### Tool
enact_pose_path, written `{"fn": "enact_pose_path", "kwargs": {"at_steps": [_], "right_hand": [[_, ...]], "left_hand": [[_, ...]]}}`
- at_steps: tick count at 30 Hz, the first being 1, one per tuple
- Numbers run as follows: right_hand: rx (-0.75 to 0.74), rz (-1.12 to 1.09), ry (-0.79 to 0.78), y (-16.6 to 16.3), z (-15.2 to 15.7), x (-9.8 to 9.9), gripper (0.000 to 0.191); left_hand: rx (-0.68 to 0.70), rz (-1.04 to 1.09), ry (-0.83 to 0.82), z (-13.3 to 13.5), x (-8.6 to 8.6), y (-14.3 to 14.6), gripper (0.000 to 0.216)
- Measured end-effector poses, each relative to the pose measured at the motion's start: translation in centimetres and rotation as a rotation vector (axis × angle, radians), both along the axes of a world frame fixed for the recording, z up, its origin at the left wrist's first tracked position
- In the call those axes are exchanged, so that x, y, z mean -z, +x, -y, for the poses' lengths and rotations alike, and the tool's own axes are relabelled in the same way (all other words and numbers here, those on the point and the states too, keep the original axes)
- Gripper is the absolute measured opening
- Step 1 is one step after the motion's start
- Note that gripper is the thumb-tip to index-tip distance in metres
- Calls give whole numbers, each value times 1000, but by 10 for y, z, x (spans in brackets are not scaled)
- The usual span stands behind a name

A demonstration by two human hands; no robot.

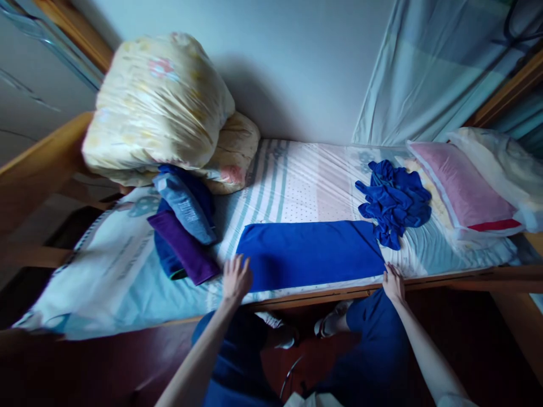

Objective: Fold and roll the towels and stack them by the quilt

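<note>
A blue cloth [311,254], folded into a long flat rectangle, lies along the front edge of the bed. At its left end my left hand [236,281] is open, fingers apart, over the near left corner. My right hand [393,284] has its fingers closed at the near right corner of the cloth. Just beyond that end sits a crumpled pile of blue fabric [396,198]. To the left of my left hand lie a rolled purple cloth [184,247] and a folded light-blue denim piece [184,206], both on top of darker blue fabric.
A big bundled cream quilt [161,107] with flower prints rests at the bed's back left. The right end holds a pink pillow [466,181]. A wooden bed rail [458,281] runs along the front, close to my knees. A pale curtain [419,73] hangs behind on the right.
</note>
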State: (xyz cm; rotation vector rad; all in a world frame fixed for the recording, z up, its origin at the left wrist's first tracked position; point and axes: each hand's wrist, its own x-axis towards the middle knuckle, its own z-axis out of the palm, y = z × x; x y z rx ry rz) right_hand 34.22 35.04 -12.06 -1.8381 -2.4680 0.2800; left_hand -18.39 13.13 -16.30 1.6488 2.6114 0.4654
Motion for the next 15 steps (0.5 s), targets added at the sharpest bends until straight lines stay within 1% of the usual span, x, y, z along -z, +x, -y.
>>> {"fn": "enact_pose_path", "kwargs": {"at_steps": [1,3,5,6,8,11,13,15], "right_hand": [[-51,-20,25,-2,-1,2,51],[-159,-37,23,-10,-4,5,52],[-255,-23,-4,-20,-12,10,54],[-290,-10,-12,-25,-18,13,54],[-329,21,-16,-35,-36,21,54],[-306,77,-34,-40,-76,33,54],[-220,124,-65,-36,-108,37,53],[-79,181,-98,-29,-143,36,53]], "left_hand": [[17,52,28,-16,3,25,47],[47,165,50,-45,12,73,48],[7,233,68,-63,23,111,49],[-26,248,84,-68,29,124,50],[-82,260,117,-70,40,136,52],[-108,279,139,-66,51,134,53],[-114,282,134,-64,56,129,55],[-117,272,125,-65,58,127,55]]}}
